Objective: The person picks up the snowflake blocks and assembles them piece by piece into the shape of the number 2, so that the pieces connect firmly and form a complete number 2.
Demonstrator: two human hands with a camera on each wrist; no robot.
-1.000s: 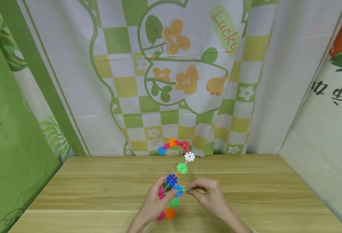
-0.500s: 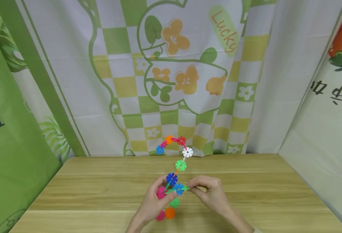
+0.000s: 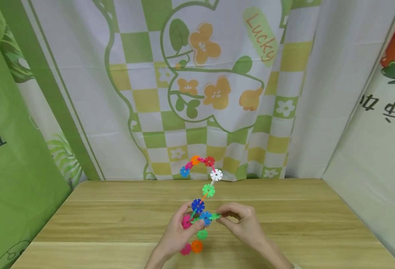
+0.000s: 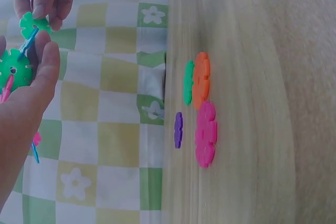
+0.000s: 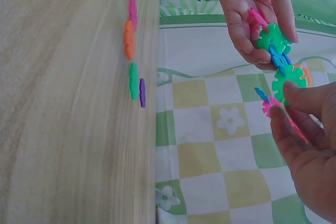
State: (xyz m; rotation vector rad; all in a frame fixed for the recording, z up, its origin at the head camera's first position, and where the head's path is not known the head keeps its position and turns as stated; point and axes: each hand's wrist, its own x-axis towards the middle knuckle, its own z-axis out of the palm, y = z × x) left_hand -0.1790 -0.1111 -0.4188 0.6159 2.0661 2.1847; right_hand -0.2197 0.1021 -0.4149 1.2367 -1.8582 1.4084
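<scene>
Head view: left hand (image 3: 180,233) and right hand (image 3: 242,224) raised over wooden table (image 3: 100,224), both on lower end of snowflake-disc chain (image 3: 202,186). Chain rising from hands toward checked curtain (image 3: 150,104): blue disc, green disc, white disc (image 3: 216,174), then curling left through red, orange, pink, blue. Left fingers curled round chain's bottom, pinching near pink disc (image 3: 186,222) and blue disc (image 3: 205,218); exact contact covered by fingers. Right thumb and forefinger pinching green disc (image 3: 214,216) edge-on against blue disc; joined or merely touching, cannot tell. Loose pieces on table just under hands: green (image 3: 202,234), orange (image 3: 196,246), pink (image 3: 185,249), partly covered by left hand.

Left wrist view: table turned on side, picture soft. Loose orange (image 4: 201,80), green (image 4: 188,82), pink (image 4: 205,134) discs flat and close together, purple disc (image 4: 178,129) just beside them, that one not visible from head view. Left thumb at frame's left edge against another green disc, half cut off; right fingers cut off at top.

Right wrist view: left hand gripping pink and green discs with blue connector between; right fingers low right, blurred, pinching green disc (image 5: 290,80), rest of chain out of frame. Same four loose pieces edge-on on table, shapes hard to read.

Both forearms cut off at bottom of head view.
</scene>
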